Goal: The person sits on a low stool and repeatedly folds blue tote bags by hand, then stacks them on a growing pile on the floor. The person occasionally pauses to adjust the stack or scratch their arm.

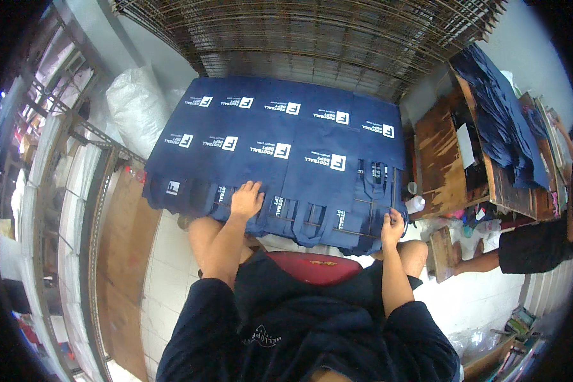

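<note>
Navy blue fabric bags (267,121) with white prints lie in overlapping rows before me, their handles showing along the near side. Thin rods of a wire rack (393,184) show between the bags at the near right. My left hand (247,199) rests flat on a bag near the front edge, fingers stretched and holding nothing. At the near right corner, my right hand (393,226) has its fingers closed on what looks like the wire rack's rod. The fingertips partly hide the grip.
Stacked wire racks (312,32) rise behind the bags. A white sack (137,108) and metal shelving (76,127) stand at left. More navy fabric pieces (503,121) hang over a wooden cabinet (442,159) at right. A white bottle (415,204) and another person's leg (481,262) are close by.
</note>
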Tool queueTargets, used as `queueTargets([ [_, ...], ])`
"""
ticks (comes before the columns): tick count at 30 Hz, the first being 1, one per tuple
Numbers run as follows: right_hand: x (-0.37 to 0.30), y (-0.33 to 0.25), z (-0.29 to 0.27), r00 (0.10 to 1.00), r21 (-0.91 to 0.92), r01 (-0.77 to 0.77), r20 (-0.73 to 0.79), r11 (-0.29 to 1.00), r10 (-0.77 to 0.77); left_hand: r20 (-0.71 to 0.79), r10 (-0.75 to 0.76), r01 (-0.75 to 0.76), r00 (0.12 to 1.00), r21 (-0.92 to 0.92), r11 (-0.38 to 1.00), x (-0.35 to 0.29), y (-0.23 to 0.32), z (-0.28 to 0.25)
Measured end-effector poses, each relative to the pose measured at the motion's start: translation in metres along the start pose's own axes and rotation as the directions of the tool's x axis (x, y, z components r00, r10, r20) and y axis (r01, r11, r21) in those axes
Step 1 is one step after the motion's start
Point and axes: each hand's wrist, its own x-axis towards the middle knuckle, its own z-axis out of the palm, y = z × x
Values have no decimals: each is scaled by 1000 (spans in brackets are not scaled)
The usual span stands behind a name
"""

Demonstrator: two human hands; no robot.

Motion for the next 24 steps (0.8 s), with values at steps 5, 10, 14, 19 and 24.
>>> queueTargets([
  [5,3,13,1,999,64,-41,-31,997,43,75,-119,107,990,154,982,-4,-19,-14],
  [10,6,14,-9,993,209,-114,-12,971,119,80,-276,259,958,173,950,-19,-33,-26],
  [14,2,-14,-31,994,282,-107,32,953,102,54,-316,305,947,147,941,-36,-36,-27],
  [19,-2,-2,-42,985,273,-171,33,947,168,216,-270,225,938,210,951,-52,-25,-16],
  [24,-6,2,-43,983,358,-175,11,917,183,188,-199,170,962,158,973,-45,-17,-18],
])
